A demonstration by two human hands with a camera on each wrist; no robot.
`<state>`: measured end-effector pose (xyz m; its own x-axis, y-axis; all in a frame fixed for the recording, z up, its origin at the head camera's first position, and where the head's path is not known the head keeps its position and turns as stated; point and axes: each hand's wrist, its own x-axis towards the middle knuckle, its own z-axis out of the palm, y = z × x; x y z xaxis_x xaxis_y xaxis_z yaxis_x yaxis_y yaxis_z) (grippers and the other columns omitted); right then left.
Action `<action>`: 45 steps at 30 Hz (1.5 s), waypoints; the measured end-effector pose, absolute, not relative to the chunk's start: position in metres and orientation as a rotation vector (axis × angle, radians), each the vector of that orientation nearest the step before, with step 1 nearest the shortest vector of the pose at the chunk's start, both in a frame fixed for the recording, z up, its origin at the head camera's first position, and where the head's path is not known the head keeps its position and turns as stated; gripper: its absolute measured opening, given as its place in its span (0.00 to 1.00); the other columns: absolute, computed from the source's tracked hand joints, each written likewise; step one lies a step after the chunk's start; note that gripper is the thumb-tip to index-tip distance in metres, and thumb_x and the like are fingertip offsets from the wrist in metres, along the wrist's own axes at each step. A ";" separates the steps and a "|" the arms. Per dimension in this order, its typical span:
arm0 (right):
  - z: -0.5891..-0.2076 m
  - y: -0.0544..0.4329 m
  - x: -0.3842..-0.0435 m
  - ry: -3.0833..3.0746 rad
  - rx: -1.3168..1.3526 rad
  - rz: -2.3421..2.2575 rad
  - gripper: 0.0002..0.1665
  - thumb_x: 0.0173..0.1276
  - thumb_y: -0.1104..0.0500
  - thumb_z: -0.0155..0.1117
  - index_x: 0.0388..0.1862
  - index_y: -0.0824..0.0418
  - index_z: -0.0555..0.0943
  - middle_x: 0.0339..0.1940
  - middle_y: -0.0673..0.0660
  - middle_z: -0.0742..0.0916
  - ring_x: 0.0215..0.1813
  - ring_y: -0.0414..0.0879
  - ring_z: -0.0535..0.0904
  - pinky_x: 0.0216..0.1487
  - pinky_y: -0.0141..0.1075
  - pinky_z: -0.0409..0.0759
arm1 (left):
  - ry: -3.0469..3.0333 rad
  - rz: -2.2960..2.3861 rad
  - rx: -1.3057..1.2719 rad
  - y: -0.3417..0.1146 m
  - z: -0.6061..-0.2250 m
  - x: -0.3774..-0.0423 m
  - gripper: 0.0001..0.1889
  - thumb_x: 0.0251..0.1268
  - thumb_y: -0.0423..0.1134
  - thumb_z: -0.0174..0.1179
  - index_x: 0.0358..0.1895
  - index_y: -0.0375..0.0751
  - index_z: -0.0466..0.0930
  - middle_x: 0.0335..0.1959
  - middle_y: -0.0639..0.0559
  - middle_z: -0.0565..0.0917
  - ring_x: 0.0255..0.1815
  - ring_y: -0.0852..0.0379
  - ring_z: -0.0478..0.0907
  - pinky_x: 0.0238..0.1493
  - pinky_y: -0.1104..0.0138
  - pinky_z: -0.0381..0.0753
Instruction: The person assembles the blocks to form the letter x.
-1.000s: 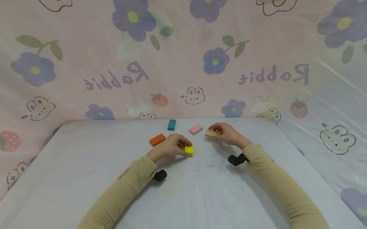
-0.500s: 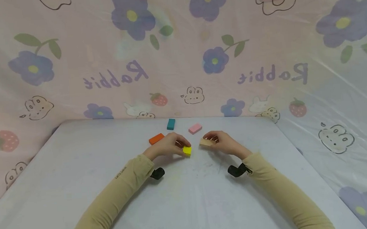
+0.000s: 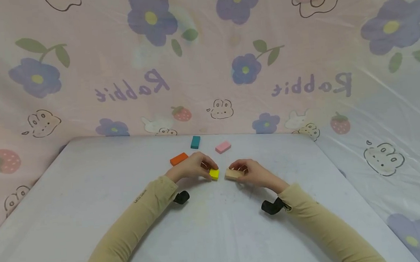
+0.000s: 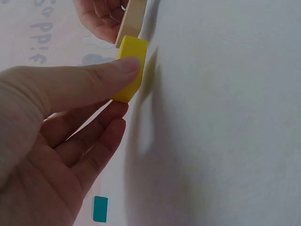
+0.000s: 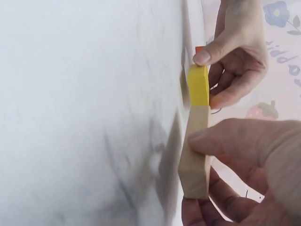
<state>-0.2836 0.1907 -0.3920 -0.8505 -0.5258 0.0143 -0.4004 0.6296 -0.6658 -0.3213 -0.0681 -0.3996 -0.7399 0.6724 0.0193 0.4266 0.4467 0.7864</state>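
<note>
My left hand (image 3: pixel 193 166) pinches a yellow block (image 3: pixel 214 174) between thumb and fingers, near the middle of the table. Facing it, my right hand (image 3: pixel 255 173) grips a plain wooden block (image 3: pixel 233 174) by thumb and fingertips. In the head view a narrow gap separates the two blocks. The left wrist view has the yellow block (image 4: pixel 128 49) just above the white surface, its shadow beside it. From the right wrist, the wooden block (image 5: pixel 196 165) appears end to end with the yellow one (image 5: pixel 199 87).
An orange block (image 3: pixel 178 159) lies just behind my left hand, partly covered by it. Farther back are a teal block (image 3: pixel 195 142) and a pink block (image 3: pixel 223 147). A patterned curtain (image 3: pixel 197 58) hangs behind the white table (image 3: pixel 217 236).
My right hand has brought the wooden block left and nearer to me, close to the yellow block. The left hand has barely moved and keeps its hold.
</note>
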 end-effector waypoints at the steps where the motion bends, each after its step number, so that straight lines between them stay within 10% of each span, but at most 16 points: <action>1: -0.393 0.190 -0.282 2.665 -0.773 -1.023 0.22 0.58 0.67 0.69 0.53 0.61 0.80 0.46 0.55 0.83 0.47 0.49 0.76 0.51 0.44 0.75 | 2.412 1.172 0.942 -0.068 -0.400 -0.321 0.17 0.49 0.29 0.72 0.45 0.41 0.86 0.40 0.56 0.85 0.42 0.55 0.78 0.47 0.69 0.78; 45: -0.396 0.204 -0.279 2.422 -0.914 -1.054 0.30 0.59 0.63 0.71 0.61 0.64 0.75 0.53 0.57 0.81 0.51 0.50 0.77 0.53 0.41 0.78 | 2.412 1.285 0.670 -0.071 -0.399 -0.305 0.17 0.58 0.35 0.68 0.51 0.37 0.82 0.39 0.54 0.84 0.41 0.56 0.80 0.45 0.66 0.80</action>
